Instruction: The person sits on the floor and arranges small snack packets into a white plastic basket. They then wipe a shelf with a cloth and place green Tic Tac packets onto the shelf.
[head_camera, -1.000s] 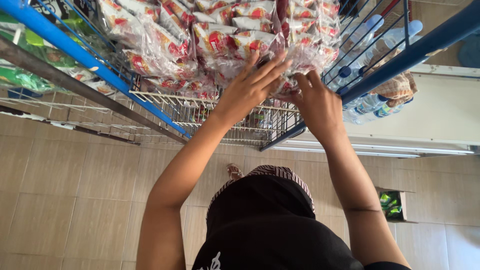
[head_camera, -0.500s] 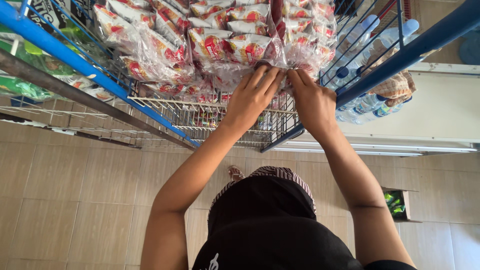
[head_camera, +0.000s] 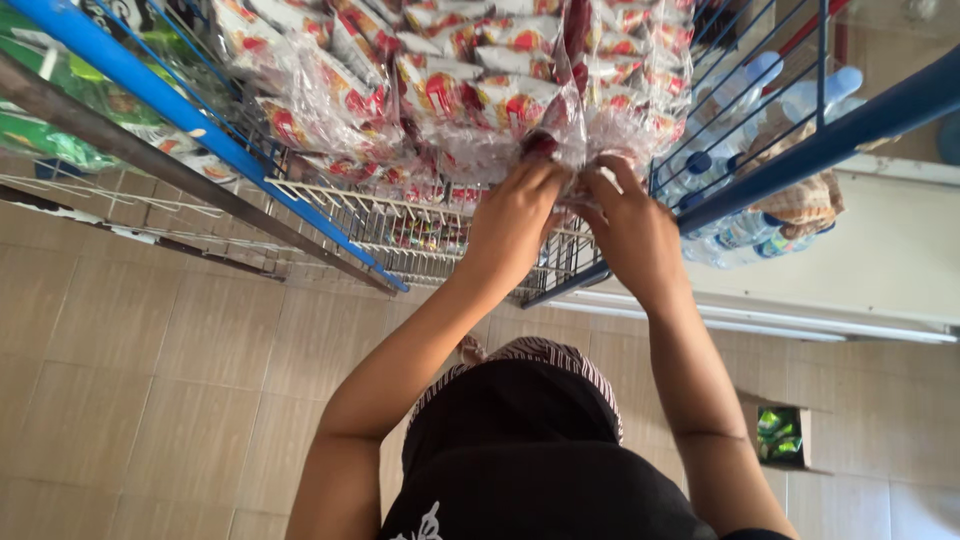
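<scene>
Tiled floor below, wire rack overhead: left hand & right hand both pinched shut on snack multipack at rack's front edge. Risk: thin plastic could tear, or pack could slide off.

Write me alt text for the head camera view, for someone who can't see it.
Seen from above, a person's left hand and right hand grip clear multipacks of red-and-yellow snack packets stacked on a white wire shelf with blue rails. Water bottles sit to the right, above a beige tiled floor.
</scene>
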